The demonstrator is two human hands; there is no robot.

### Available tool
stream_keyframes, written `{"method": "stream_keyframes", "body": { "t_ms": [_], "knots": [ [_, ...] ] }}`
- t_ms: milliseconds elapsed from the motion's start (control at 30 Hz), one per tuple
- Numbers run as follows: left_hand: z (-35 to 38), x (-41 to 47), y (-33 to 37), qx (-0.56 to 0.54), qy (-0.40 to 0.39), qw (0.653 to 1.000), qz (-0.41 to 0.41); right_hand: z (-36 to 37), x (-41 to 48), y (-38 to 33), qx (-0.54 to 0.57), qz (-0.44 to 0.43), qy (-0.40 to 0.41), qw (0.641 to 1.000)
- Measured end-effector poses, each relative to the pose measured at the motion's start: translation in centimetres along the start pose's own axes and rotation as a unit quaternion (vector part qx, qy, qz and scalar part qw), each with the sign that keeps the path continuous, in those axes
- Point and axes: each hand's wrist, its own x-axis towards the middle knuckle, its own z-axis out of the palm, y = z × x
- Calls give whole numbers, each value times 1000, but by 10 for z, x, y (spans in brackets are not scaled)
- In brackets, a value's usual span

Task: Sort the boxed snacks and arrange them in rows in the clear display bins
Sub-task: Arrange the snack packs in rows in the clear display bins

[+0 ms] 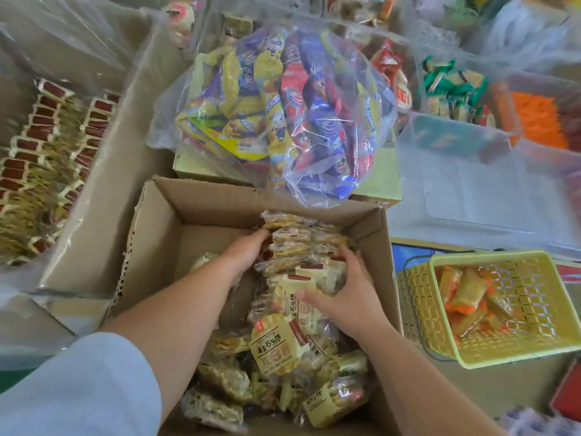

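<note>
An open cardboard box (157, 234) in front of me holds many cream and dark-red snack packets (276, 347), loose at the near end. Both hands are inside it, pressing a lined-up stack of packets (301, 243) from either side. My left hand (248, 256) grips the stack's left side. My right hand (345, 287) clamps its right side, thumb lying on a packet. At far left, a clear display bin (94, 196) shows the same packets (41, 146) standing in rows.
A clear bag of colourful snack packs (283, 102) lies on a box behind the carton. A yellow basket (490, 309) with orange packets sits to the right. Clear bins (456, 130) with green, red and orange snacks stand at the back right.
</note>
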Motion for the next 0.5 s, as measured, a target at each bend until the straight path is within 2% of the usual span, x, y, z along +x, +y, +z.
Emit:
{"method": "stream_keyframes", "body": {
  "t_ms": [167, 300, 500],
  "knots": [
    [3, -1, 8, -66, -69, 995, -10, 5, 16, -13, 37, 40, 25, 998],
    [1, 0, 7, -64, -104, 993, 1, 9, 24, -22, 43, 54, 38, 997],
    [-8, 6, 2, -69, -138, 987, -33, 4, 30, -27, 62, 72, 51, 994]
  ]
}}
